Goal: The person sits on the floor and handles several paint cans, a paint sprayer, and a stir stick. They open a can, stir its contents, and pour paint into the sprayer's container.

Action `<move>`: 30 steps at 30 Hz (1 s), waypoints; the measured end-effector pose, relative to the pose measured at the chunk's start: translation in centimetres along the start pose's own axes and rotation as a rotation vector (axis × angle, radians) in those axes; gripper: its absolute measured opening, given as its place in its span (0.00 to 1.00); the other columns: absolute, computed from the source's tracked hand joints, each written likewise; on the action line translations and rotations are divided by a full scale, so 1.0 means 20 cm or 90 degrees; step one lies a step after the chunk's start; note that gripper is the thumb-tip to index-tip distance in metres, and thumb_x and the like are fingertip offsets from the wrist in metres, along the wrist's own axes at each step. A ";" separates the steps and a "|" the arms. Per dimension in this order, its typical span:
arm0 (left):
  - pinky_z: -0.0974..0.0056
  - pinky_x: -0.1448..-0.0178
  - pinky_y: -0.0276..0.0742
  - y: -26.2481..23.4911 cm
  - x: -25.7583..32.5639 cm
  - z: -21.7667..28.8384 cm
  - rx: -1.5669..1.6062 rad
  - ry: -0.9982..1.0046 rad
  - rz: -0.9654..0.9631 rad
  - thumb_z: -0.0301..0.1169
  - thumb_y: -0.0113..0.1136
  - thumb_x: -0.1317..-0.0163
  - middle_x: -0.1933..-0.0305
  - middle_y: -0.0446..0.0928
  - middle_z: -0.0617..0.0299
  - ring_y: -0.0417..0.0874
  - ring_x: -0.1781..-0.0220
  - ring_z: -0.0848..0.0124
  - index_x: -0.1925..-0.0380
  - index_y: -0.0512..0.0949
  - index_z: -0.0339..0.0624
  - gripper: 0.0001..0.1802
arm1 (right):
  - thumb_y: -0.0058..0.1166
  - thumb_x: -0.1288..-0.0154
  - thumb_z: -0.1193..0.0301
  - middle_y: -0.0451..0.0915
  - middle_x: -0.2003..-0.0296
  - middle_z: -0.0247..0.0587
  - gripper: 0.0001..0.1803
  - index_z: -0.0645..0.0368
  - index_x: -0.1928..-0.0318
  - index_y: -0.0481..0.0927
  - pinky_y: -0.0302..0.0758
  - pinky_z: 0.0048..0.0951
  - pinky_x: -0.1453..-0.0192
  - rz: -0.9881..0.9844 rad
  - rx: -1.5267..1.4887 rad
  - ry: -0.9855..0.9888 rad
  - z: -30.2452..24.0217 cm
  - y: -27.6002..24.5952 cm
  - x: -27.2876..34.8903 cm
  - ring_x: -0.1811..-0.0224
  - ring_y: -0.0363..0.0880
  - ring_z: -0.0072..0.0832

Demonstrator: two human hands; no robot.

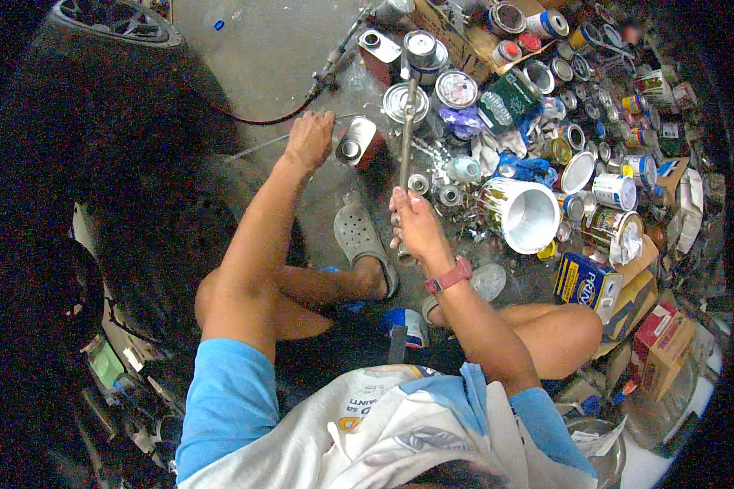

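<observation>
My right hand is closed around the lower end of a long metal bar tool, which points away from me toward the paint cans. The tool's far end overlaps the cans, so its exact kind is unclear. My left hand is low over the floor with its fingers curled. A thin pale rod extends from beside that hand; whether the fingers hold it is hidden. Just right of my left hand stands a dark red rectangular can with a silver top. Round silver-lidded cans stand near the bar.
Several used paint cans crowd the right side, with a large white bucket among them. A dark hose with a metal fitting crosses the floor. A wheel is at the upper left. Boxes lie by my right knee.
</observation>
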State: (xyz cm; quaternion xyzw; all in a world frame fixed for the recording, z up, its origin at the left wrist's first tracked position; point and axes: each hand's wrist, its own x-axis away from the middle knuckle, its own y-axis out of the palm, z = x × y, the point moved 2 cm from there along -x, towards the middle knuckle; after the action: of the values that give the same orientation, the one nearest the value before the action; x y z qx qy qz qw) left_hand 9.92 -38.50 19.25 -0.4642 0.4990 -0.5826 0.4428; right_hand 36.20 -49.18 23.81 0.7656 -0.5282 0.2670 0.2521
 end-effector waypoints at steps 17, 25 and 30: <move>0.48 0.64 0.84 0.09 -0.02 0.05 -0.071 0.017 0.046 0.33 0.48 0.28 0.63 0.85 0.50 0.89 0.65 0.51 0.43 0.75 0.47 0.16 | 0.37 0.16 0.56 0.83 0.54 0.66 0.24 0.65 0.52 0.78 0.76 0.60 0.45 0.066 0.345 -0.172 0.00 0.04 -0.33 0.48 0.81 0.64; 0.49 0.56 0.82 0.12 -0.02 0.04 -0.053 -0.023 -0.017 0.38 0.55 0.29 0.63 0.84 0.53 0.87 0.57 0.53 0.57 0.74 0.44 0.10 | 0.38 0.17 0.57 0.82 0.58 0.69 0.23 0.66 0.56 0.77 0.76 0.61 0.48 0.068 0.398 -0.235 0.01 0.08 -0.43 0.51 0.80 0.67; 0.49 0.56 0.83 0.13 -0.04 0.01 -0.039 0.016 0.062 0.35 0.52 0.29 0.66 0.85 0.53 0.88 0.59 0.53 0.61 0.74 0.43 0.07 | 0.38 0.17 0.57 0.82 0.59 0.70 0.24 0.67 0.56 0.76 0.75 0.62 0.49 0.104 0.389 -0.235 -0.02 0.09 -0.50 0.52 0.79 0.69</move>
State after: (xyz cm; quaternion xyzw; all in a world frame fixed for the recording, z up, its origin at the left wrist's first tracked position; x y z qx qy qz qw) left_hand 10.42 -38.11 16.59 -0.4457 0.5440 -0.5505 0.4499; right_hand 31.49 -42.74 17.44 0.7962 -0.5200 0.2889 -0.1102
